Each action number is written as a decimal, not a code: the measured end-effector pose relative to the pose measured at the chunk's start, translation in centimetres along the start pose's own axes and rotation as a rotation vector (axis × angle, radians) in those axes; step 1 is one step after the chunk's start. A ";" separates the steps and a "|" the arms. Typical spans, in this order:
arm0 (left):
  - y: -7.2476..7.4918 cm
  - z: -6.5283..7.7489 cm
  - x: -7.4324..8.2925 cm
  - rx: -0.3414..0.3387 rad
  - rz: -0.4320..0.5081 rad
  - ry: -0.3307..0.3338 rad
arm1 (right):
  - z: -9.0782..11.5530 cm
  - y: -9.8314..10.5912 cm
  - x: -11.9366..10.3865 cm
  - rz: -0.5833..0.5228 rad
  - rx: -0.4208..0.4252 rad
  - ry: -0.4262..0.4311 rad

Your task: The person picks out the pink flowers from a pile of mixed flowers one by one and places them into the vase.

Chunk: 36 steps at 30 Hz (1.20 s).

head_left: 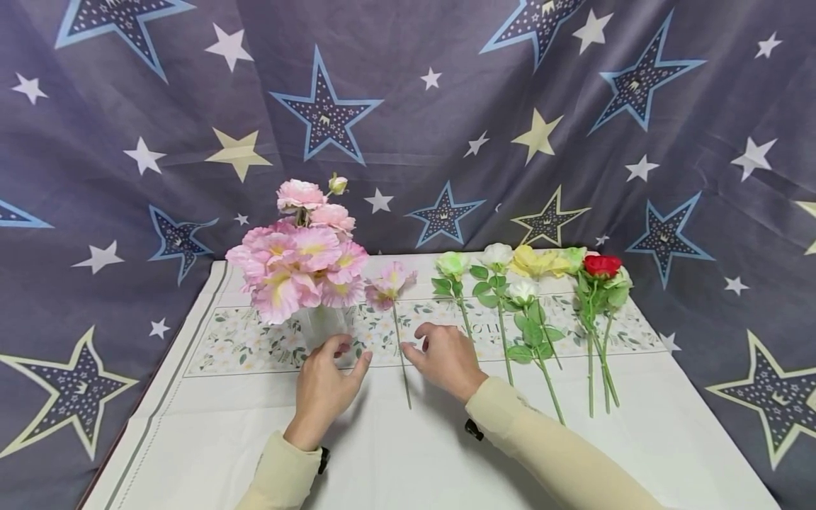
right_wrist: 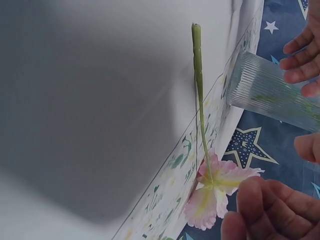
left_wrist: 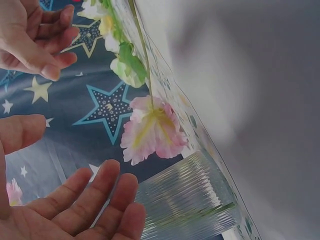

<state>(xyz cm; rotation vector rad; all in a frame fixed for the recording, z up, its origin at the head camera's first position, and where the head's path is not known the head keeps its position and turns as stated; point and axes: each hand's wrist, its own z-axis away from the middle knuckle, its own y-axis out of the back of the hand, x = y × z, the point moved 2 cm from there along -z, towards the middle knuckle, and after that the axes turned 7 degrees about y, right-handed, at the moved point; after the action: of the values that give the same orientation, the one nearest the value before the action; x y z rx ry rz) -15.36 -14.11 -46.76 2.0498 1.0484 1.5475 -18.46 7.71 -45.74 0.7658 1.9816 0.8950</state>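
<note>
A clear ribbed vase (left_wrist: 187, 197) holds a bunch of pink flowers (head_left: 299, 265) at the left of the table. My left hand (head_left: 326, 389) is just in front of the vase, fingers spread and loosely bent, with nothing in them. To the right of the vase lies a single pink flower (head_left: 389, 283), its bloom pointing to the back and its thin green stem (right_wrist: 199, 85) toward me. Close to the right of that stem is my right hand (head_left: 446, 358), its fingers loosely bent around empty space. In the right wrist view its fingertips (right_wrist: 250, 195) overlap the petals' edge.
Several loose stems lie on the right: a pale green flower (head_left: 451, 264), white roses (head_left: 523, 291), a yellow flower (head_left: 535, 262) and a red rose (head_left: 602, 265). A floral printed band (head_left: 242, 354) crosses the white tablecloth (head_left: 210, 439). Behind hangs a star-patterned curtain (head_left: 408, 106).
</note>
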 end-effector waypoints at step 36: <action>0.3 0.1 -0.1 -0.004 -0.021 0.030 | -1.1 -4.6 -0.4 0.277 -0.290 -0.061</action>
<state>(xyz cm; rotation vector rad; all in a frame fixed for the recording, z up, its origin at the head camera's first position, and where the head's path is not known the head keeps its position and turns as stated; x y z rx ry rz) -15.15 -14.38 -46.67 2.0124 1.0740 1.5728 -20.11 4.49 -48.82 0.8982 1.6679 1.2736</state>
